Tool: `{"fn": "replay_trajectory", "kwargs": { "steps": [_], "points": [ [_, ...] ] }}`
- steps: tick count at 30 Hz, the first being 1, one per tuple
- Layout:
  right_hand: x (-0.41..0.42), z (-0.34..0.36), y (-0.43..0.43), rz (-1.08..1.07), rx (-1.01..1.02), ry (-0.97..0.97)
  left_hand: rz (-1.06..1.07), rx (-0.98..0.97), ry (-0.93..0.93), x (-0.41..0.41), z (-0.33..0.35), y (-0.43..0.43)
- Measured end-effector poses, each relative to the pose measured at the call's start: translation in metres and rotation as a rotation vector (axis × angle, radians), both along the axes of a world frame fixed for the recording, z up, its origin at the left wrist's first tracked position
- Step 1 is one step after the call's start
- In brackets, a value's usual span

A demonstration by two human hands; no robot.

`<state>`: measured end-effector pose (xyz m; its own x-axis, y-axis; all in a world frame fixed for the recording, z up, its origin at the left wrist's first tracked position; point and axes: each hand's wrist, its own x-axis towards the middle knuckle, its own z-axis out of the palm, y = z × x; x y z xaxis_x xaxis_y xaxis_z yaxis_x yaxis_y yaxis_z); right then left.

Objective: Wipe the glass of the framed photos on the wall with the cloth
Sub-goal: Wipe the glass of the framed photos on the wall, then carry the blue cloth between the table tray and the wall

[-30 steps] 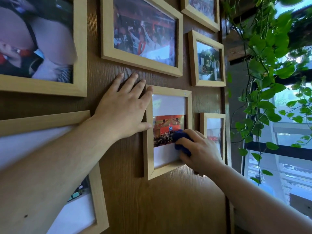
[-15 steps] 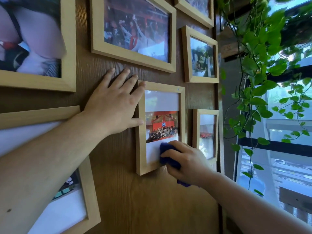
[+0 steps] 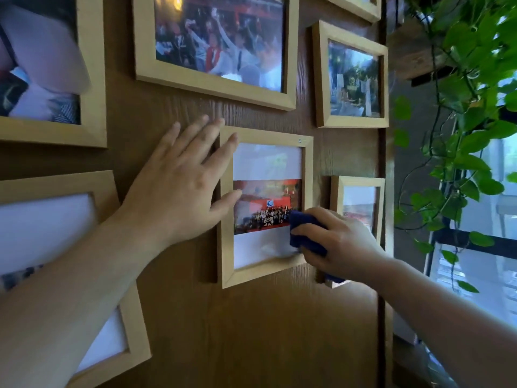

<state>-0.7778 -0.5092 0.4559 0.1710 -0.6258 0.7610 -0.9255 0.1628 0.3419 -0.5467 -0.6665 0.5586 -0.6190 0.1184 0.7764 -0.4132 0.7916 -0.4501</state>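
A small light-wood framed photo (image 3: 267, 169) with a red group picture hangs in the middle of the brown wood wall. My right hand (image 3: 340, 243) presses a folded dark blue cloth (image 3: 303, 232) against the lower right of its glass. My left hand (image 3: 179, 186) lies flat with fingers spread on the wall, fingertips and thumb overlapping the frame's left edge. Part of the cloth hangs out below my right hand.
Several other wooden frames hang around it: a wide frame (image 3: 215, 49) above, a frame at upper right (image 3: 352, 77), a narrow frame (image 3: 359, 203) at right, big frames at far left (image 3: 50, 65). A trailing green plant (image 3: 458, 113) hangs beside a window at right.
My right hand with the cloth went down to the glass's lower middle, then back up and right to its lower right. My left hand stayed on the frame's left edge.
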Motion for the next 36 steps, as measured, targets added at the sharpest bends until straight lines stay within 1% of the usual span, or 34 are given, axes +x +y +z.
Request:
{"fn": "replay_trajectory", "kwargs": {
  "steps": [3, 7, 12, 20, 26, 31, 36],
  "points": [
    [-0.008, 0.006, 0.003, 0.019, 0.001, 0.021, -0.002, -0.033, -0.058, -0.011, -0.023, 0.008],
    [-0.017, 0.006, 0.01, 0.01, -0.02, 0.029, 0.045, -0.041, -0.153, -0.029, -0.048, 0.016],
    [-0.017, 0.001, 0.024, -0.087, -0.024, 0.044, 0.04, -0.055, -0.148, -0.038, -0.056, 0.023],
    [0.032, -0.012, 0.055, -0.308, 0.03, 0.014, -0.169, -0.077, -0.203, -0.033, -0.074, 0.028],
    [0.091, -0.035, 0.089, -0.506, 0.076, -0.027, -0.378, 0.03, -0.264, -0.024, -0.11, 0.04],
    [0.151, -0.062, 0.14, -0.719, 0.099, -0.1, -0.572, 0.066, -0.36, -0.019, -0.139, 0.075],
    [0.219, -0.082, 0.212, -0.911, 0.096, -0.216, -0.773, 0.061, -0.468, -0.012, -0.16, 0.139]
  ]
}}
